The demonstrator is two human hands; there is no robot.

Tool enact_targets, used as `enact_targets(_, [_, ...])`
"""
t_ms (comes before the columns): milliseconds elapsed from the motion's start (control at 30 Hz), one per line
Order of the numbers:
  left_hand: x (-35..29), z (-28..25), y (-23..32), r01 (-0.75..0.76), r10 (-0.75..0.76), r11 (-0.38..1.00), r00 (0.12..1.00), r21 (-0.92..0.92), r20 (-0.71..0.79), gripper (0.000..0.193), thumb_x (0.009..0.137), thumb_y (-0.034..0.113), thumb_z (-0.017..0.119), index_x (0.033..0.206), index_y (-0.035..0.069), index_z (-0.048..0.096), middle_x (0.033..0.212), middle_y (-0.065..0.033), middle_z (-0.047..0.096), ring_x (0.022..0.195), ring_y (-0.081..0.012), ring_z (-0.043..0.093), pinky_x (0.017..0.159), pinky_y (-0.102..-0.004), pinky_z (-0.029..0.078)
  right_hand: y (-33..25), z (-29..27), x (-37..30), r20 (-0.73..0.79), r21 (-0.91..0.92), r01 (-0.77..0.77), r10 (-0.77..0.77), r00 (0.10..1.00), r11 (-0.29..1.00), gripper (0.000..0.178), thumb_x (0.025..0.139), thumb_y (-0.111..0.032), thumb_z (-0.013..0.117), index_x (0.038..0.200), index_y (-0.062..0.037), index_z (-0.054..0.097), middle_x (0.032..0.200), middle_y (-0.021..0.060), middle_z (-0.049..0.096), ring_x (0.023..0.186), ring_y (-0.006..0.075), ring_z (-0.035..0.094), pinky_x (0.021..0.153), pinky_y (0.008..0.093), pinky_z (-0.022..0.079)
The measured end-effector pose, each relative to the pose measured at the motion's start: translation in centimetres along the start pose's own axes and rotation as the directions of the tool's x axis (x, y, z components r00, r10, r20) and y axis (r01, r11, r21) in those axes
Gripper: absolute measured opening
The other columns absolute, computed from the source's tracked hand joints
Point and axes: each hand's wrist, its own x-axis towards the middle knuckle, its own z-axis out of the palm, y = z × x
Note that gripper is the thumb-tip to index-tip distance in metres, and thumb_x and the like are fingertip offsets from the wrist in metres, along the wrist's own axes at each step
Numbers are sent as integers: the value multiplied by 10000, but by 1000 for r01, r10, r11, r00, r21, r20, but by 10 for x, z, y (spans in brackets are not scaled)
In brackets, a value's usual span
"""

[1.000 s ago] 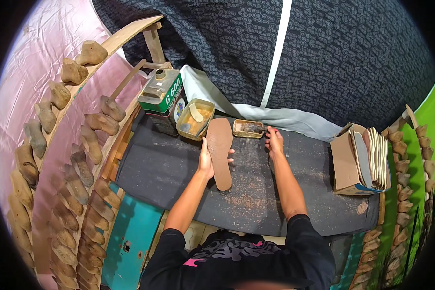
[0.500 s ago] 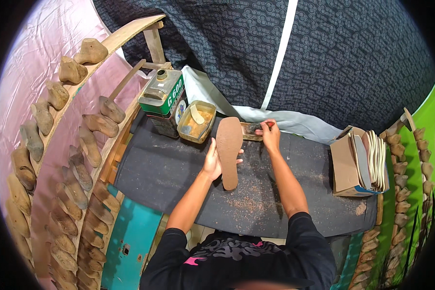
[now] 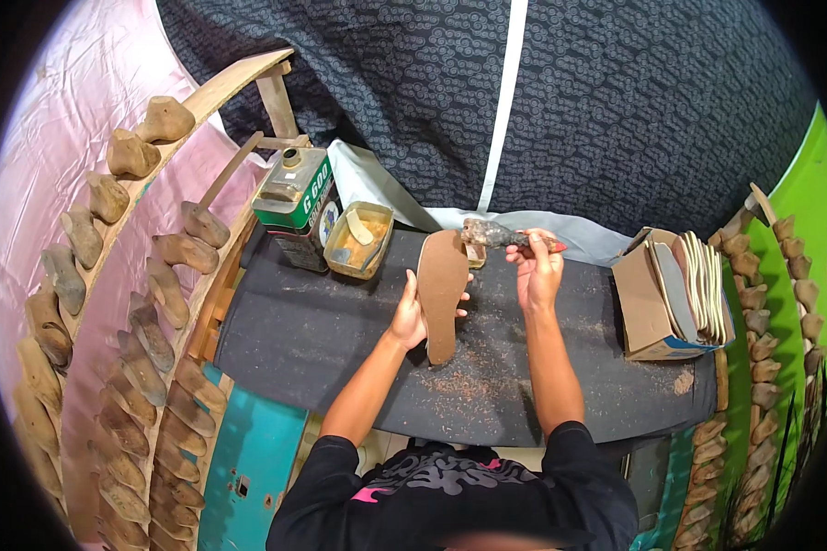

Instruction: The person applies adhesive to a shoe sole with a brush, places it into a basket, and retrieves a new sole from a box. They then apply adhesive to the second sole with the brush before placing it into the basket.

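My left hand grips a brown shoe sole upright over the middle of the bench, fingers behind it and thumb along its left edge. In my right hand is a glue brush with a red handle end and a dark, crusted body. The brush lies nearly level, its head pointing left close to the top of the sole; I cannot tell whether they touch. Behind them stands a small container, mostly hidden by the sole.
Left of the sole are a clear tub with brownish residue and a metal can. A cardboard box of stacked soles stands right. Wooden shoe lasts line racks at both sides. Shavings litter the dark bench cloth.
My right hand has lifted the brush up from the small container and turned its head toward the sole. The sole stays in my left hand, tilted slightly differently.
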Motion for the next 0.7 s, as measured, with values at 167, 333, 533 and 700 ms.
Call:
enact_targets(167, [-5, 9, -6, -31, 32, 998, 999, 46, -38, 766, 921, 640, 142, 1376, 60, 349, 1286, -149, 498, 1036, -237, 572, 832, -405, 518, 13, -1, -31, -19, 14, -43, 43, 999, 999, 77, 909, -101, 523, 918, -24, 520, 833, 112, 599, 610, 194, 604, 512, 288, 504])
enact_targets(333, [-10, 10, -2, -25, 28, 999, 992, 27, -121, 767, 921, 646, 146, 1356, 56, 370, 1226, -141, 534, 1018, -248, 579, 819, -418, 524, 5, -6, -50, 160, -71, -146, 156, 975, 987, 70, 905, -92, 507, 908, -23, 513, 837, 146, 608, 586, 206, 600, 491, 288, 495])
enact_targets(533, [-10, 28, -6, -26, 28, 996, 999, 88, -24, 743, 935, 622, 155, 1349, 49, 383, 1220, -152, 538, 1014, -240, 573, 821, -403, 519, -13, 1, -27, -77, 50, 64, -60, 995, 997, 83, 897, -86, 496, 908, -7, 517, 829, 139, 605, 587, 207, 588, 528, 294, 491])
enact_targets(700, [-10, 30, -10, -46, 49, 997, 998, 68, -50, 733, 939, 614, 163, 1337, 42, 392, 1207, -151, 542, 1007, -233, 571, 818, -391, 516, 0, 10, -47, -46, 47, 45, -42, 998, 998, 84, 903, -78, 497, 925, 1, 518, 817, 133, 593, 605, 210, 612, 518, 304, 516])
